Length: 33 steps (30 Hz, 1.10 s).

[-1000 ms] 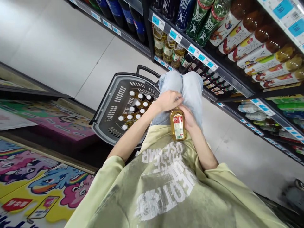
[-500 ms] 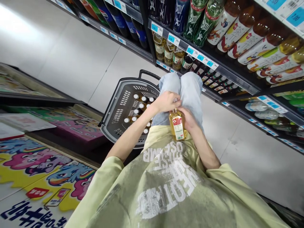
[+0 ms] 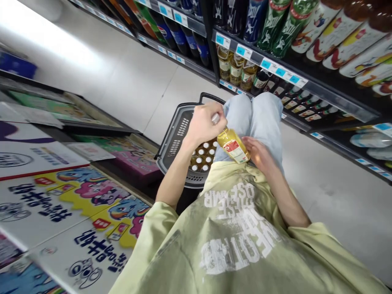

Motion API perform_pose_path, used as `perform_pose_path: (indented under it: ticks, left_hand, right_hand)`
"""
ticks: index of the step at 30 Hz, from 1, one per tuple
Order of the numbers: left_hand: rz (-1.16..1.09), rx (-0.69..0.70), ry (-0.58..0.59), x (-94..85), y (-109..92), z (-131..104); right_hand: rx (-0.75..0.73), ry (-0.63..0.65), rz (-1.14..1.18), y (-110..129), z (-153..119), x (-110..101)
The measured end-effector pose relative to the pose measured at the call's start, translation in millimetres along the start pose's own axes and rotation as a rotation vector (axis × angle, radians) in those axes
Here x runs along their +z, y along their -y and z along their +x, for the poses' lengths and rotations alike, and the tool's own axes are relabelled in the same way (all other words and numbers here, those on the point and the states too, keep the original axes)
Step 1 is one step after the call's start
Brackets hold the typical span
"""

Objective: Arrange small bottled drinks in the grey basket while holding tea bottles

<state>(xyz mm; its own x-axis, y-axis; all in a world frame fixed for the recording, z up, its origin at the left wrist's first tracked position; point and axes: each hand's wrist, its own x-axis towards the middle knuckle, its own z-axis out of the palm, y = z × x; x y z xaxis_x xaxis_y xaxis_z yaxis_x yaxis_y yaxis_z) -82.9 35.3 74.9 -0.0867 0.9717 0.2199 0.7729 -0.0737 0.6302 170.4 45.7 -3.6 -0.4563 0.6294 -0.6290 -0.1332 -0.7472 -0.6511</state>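
Note:
A flat bottle of yellow liquid [image 3: 233,146] with a red and white label hangs tilted over my lap, its capped neck up and to the left. My left hand [image 3: 207,120] is closed around the neck. My right hand [image 3: 259,153] is beside the bottle's lower right side, fingers apart, its fingertips close to or touching it. Beyond my left forearm stands a grey basket [image 3: 171,143] with a black handle. Inside it are several white-capped bottles [image 3: 203,157], partly hidden by my left hand and forearm.
Shelves of drink bottles [image 3: 284,28] with price labels run along the top and right. At left are printed cartons [image 3: 101,228] and a low display [image 3: 122,155]. My knees [image 3: 252,110] are close to the bottom shelf.
The bottle has gone from upright to tilted, and my left hand has moved toward the basket with its neck. My right hand's fingers have come off the neck and opened. The view has shifted left.

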Motion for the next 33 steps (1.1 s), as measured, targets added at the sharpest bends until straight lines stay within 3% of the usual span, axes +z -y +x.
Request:
perform_pose_path:
  ticks: [5, 7, 10, 15, 21, 26, 33]
  left_hand:
    - [0.26, -0.101, -0.156, -62.6, 32.5, -14.2]
    - [0.376, -0.186, -0.139, -75.5, 50.0, -21.8]
    - [0.511, -0.335, -0.038, -79.7, 82.8, -35.5]
    - [0.609, -0.574, 0.205, -64.2, 145.5, -65.7]
    - [0.573, -0.755, 0.467, -23.3, 197.6, -109.6]
    - [0.541, -0.902, 0.464, -1.3, 221.4, -137.0]
    - [0.522, -0.907, 0.49, 15.3, 239.3, -153.3]
  right_hand:
    - [0.018, 0.012, -0.039, -2.2, -1.3, 1.0]
    - [0.012, 0.002, -0.057, -4.0, -1.2, 0.5]
    - [0.002, 0.001, -0.077, -6.3, -0.9, -0.5]
    - [0.005, 0.004, -0.094, -7.1, 0.0, 0.5]
    - [0.008, -0.002, -0.093, -6.5, 1.5, 5.2]
    - [0.012, 0.006, -0.089, -8.6, 4.4, 6.2]
    - [0.008, 0.006, -0.112, -11.7, 11.1, 8.1]
